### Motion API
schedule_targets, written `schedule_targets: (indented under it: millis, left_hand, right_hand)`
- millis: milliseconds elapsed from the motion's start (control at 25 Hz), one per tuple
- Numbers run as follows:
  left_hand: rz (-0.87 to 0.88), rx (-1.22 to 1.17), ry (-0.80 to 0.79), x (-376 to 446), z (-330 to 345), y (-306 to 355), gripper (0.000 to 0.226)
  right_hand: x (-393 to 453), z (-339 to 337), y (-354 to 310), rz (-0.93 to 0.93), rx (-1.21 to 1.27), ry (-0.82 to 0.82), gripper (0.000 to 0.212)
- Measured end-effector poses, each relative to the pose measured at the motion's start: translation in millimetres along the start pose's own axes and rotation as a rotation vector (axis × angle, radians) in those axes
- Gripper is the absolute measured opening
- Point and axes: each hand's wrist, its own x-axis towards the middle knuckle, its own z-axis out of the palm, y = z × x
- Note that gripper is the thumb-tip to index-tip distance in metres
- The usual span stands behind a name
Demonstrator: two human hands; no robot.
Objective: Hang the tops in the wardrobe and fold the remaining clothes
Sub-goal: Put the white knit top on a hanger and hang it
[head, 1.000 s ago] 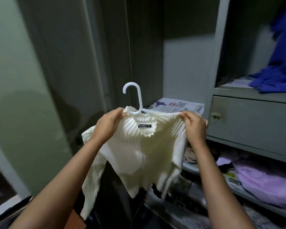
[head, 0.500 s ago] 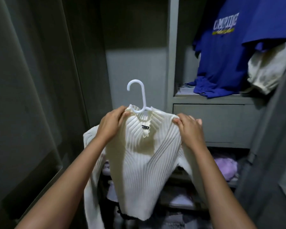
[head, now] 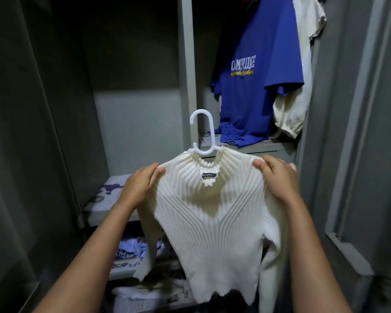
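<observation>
Lifted nearer the wardrobe (head: pixel 187 64), the white ribbed top (head: pixel 212 218) on its hanger (head: pixel 201 134) is pinched at each shoulder by left hand (head: pixel 140 188) and right hand (head: pixel 278 177); a blue T-shirt (head: pixel 257 75) hangs far right beside the divider.

The sweater (head: pixel 212 211) hangs on a hanger (head: pixel 203 136) in front of the wardrobe (head: pixel 185 64), between the left hand (head: pixel 140 186) and right hand (head: pixel 278 177). A T-shirt (head: pixel 257 75) hangs behind, upper right; shelves (head: pixel 104 211) lie below left.

A small black neck label (head: pixel 209 175) on the white ribbed sweater (head: pixel 215 222) at frame centre read "zudio", while the blue T-shirt (head: pixel 257 71) at upper right bore "CAMBRIDGE" in white letters.
</observation>
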Motion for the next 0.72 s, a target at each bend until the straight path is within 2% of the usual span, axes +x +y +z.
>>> schedule_targets:
  millis: [160,400,560,720]
  left_hand:
    - [0.15,-0.025,0.119,26.8,-4.5,28.2,0.042]
    - [0.097,-0.201,0.361,85.8,-22.0,58.6,0.044]
    - [0.121,-0.21,0.387,119.4,-37.6,82.1,0.037]
    - [0.152,-0.168,0.396,160.0,-51.9,98.2,0.039]
  right_hand:
    - [-0.2,-41.8,-2.6,0.062,-0.071,0.097,0.029]
    - [23.5,-107.8,-31.2,0.161,-0.329,0.406,0.036]
    - [61.8,-145.9,-51.1,0.245,-0.405,0.556,0.038]
    - [122.7,-170.0,-72.5,0.252,-0.432,0.67,0.039]
